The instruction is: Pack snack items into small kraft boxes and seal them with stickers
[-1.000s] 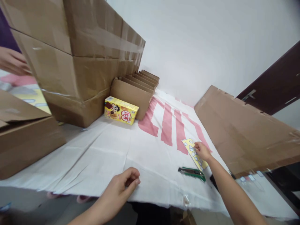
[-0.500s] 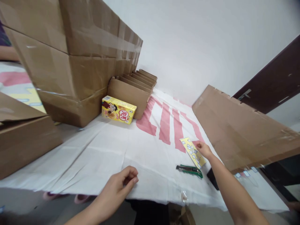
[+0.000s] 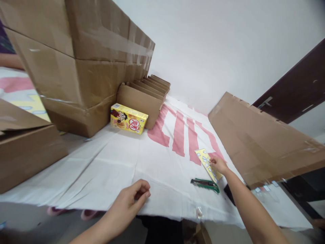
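The card [image 3: 206, 164] lies on the worktop [image 3: 162, 176], its long axis slanting from far left to near right, the pointed corner aimed far left. It sits under and just left of the right hand [image 3: 218, 164], whose fingertips are over its right edge, drawn together; whether they pinch one of the pale pieces on it (too small to make out) I cannot tell. The right forearm reaches forward and leftward, knuckles up. The left hand [image 3: 134, 196] is well apart, loosely curled, thumb just below the forefinger. The cutter [image 3: 205, 185] lies just beside the card's near end.
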A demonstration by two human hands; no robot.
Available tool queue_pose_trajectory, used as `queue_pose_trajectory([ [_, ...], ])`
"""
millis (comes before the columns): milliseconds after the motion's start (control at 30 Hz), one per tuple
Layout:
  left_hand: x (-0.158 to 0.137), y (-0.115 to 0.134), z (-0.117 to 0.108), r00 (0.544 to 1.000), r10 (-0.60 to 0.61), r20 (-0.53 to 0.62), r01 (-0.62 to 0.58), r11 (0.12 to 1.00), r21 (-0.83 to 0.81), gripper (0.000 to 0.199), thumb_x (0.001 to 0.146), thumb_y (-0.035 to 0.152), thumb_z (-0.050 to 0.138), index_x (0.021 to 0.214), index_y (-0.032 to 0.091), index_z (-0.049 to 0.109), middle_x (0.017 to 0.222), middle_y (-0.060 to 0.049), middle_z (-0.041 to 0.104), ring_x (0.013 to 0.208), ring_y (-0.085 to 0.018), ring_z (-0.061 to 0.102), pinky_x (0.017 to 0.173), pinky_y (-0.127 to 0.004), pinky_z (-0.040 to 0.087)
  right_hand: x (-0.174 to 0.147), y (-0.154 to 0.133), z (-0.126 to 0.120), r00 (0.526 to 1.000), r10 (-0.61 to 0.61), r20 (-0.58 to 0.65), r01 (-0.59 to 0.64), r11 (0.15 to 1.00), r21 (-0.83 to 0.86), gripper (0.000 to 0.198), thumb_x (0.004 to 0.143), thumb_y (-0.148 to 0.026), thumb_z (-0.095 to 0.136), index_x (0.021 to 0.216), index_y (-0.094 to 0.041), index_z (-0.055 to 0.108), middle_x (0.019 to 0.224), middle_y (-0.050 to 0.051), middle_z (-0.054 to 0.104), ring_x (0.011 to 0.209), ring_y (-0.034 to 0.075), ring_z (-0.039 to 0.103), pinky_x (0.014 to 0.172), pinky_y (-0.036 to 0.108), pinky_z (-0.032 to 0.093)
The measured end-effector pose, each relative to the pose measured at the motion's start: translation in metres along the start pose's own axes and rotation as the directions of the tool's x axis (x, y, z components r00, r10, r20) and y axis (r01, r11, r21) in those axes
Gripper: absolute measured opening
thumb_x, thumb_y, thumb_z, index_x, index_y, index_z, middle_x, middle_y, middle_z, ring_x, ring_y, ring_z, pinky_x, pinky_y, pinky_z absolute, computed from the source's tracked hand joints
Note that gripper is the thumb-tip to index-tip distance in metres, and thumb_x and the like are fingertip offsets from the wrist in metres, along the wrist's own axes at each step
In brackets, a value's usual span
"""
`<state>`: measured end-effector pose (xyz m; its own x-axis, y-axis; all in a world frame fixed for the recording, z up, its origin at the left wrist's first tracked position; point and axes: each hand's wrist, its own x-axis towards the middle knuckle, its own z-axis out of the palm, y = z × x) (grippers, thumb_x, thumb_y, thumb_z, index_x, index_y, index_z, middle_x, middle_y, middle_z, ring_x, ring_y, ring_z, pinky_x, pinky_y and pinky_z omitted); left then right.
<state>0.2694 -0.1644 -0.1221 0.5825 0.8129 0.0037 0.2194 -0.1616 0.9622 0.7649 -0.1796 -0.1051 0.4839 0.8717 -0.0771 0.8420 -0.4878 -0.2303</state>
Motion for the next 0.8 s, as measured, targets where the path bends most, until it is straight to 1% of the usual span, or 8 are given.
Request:
queue_pose_trajectory([
  [67, -0.001, -0.001, 0.0, 1.0, 0.01, -0.001, -0.01, 1.0, 0.003, 0.017, 0.086, 0.037, 0.045, 0.083, 0.022, 0.052, 0.072, 0.002, 0.056, 0.069, -0.015, 0.053, 0.066, -0.024, 0.042, -0.004, -0.004, -0.001, 0.999, 0.032, 0.013, -0.032, 0.999, -0.029, 0.012, 0.076, -0.027, 0.058, 0.083, -0.02, 0.064, 0.076, 0.0, 0.068, 0.071, 0.016, 0.063, 0.063, 0.026, 0.045],
  [167, -0.002, -0.001, -0.001, 1.0, 0.015, -0.004, -0.015, 1.0, 0.008, 0.018, 0.086, 0.038, 0.045, 0.082, 0.021, 0.052, 0.072, 0.002, 0.056, 0.069, -0.015, 0.053, 0.066, -0.024, 0.042, -0.009, -0.011, -0.002, 0.998, 0.056, 0.042, -0.053, 0.996, -0.068, 0.009, 0.077, -0.027, 0.059, 0.078, -0.02, 0.065, 0.078, 0.0, 0.069, 0.073, 0.016, 0.062, 0.065, 0.027, 0.043],
  [367, -0.002, 0.004, -0.002, 1.0, 0.015, -0.017, -0.015, 1.0, -0.002, 0.019, 0.085, 0.039, 0.046, 0.08, 0.021, 0.052, 0.07, 0.002, 0.056, 0.067, -0.015, 0.053, 0.064, -0.024, 0.043, -0.013, -0.019, -0.006, 0.994, 0.043, 0.104, -0.034, 0.996, -0.085, 0.015, 0.083, -0.03, 0.059, 0.088, -0.017, 0.067, 0.091, 0.003, 0.069, 0.08, 0.015, 0.061, 0.078, 0.032, 0.046],
  [433, -0.002, 0.004, -0.002, 1.0, 0.016, -0.016, -0.015, 1.0, 0.004, 0.02, 0.085, 0.039, 0.045, 0.08, 0.021, 0.051, 0.07, 0.002, 0.055, 0.067, -0.015, 0.052, 0.064, -0.024, 0.042, -0.013, -0.019, -0.009, 0.99, 0.036, 0.136, -0.027, 0.997, -0.073, 0.017, 0.084, -0.031, 0.059, 0.085, -0.017, 0.067, 0.084, 0.002, 0.069, 0.076, 0.015, 0.062, 0.074, 0.031, 0.046],
  [500, -0.002, 0.003, -0.002, 1.0, 0.017, -0.014, -0.017, 1.0, 0.006, 0.02, 0.085, 0.04, 0.046, 0.08, 0.021, 0.052, 0.07, 0.002, 0.056, 0.067, -0.015, 0.053, 0.064, -0.024, 0.042, -0.013, -0.02, -0.012, 0.986, 0.038, 0.16, -0.028, 0.997, -0.065, 0.019, 0.083, -0.033, 0.059, 0.078, -0.017, 0.068, 0.073, 0.001, 0.068, 0.068, 0.015, 0.061, 0.066, 0.027, 0.045],
  [567, -0.002, 0.002, -0.001, 1.0, 0.022, -0.012, -0.022, 1.0, 0.01, 0.019, 0.085, 0.039, 0.046, 0.081, 0.022, 0.052, 0.071, 0.002, 0.057, 0.068, -0.015, 0.054, 0.065, -0.024, 0.043, -0.012, -0.022, -0.012, 0.987, 0.051, 0.154, -0.04, 0.996, -0.074, 0.019, 0.08, -0.034, 0.062, 0.072, -0.018, 0.067, 0.068, 0.0, 0.067, 0.064, 0.014, 0.06, 0.06, 0.025, 0.043],
  [667, -0.001, 0.0, -0.001, 1.0, 0.027, -0.006, -0.027, 0.999, 0.021, 0.018, 0.086, 0.038, 0.045, 0.081, 0.022, 0.052, 0.072, 0.002, 0.058, 0.069, -0.015, 0.055, 0.066, -0.024, 0.043, -0.01, -0.026, -0.007, 0.99, 0.082, 0.114, -0.071, 0.992, -0.102, 0.016, 0.076, -0.033, 0.067, 0.076, -0.017, 0.065, 0.072, 0.0, 0.066, 0.064, 0.013, 0.058, 0.06, 0.025, 0.043],
  [800, -0.001, -0.002, -0.001, 1.0, 0.028, -0.008, -0.027, 0.999, 0.023, 0.017, 0.085, 0.037, 0.046, 0.082, 0.022, 0.052, 0.072, 0.002, 0.059, 0.069, -0.015, 0.056, 0.066, -0.023, 0.043, -0.01, -0.031, 0.001, 0.989, 0.108, 0.102, -0.097, 0.99, -0.106, 0.018, 0.079, -0.032, 0.066, 0.079, -0.015, 0.062, 0.072, -0.001, 0.063, 0.063, 0.011, 0.056, 0.065, 0.028, 0.046],
])
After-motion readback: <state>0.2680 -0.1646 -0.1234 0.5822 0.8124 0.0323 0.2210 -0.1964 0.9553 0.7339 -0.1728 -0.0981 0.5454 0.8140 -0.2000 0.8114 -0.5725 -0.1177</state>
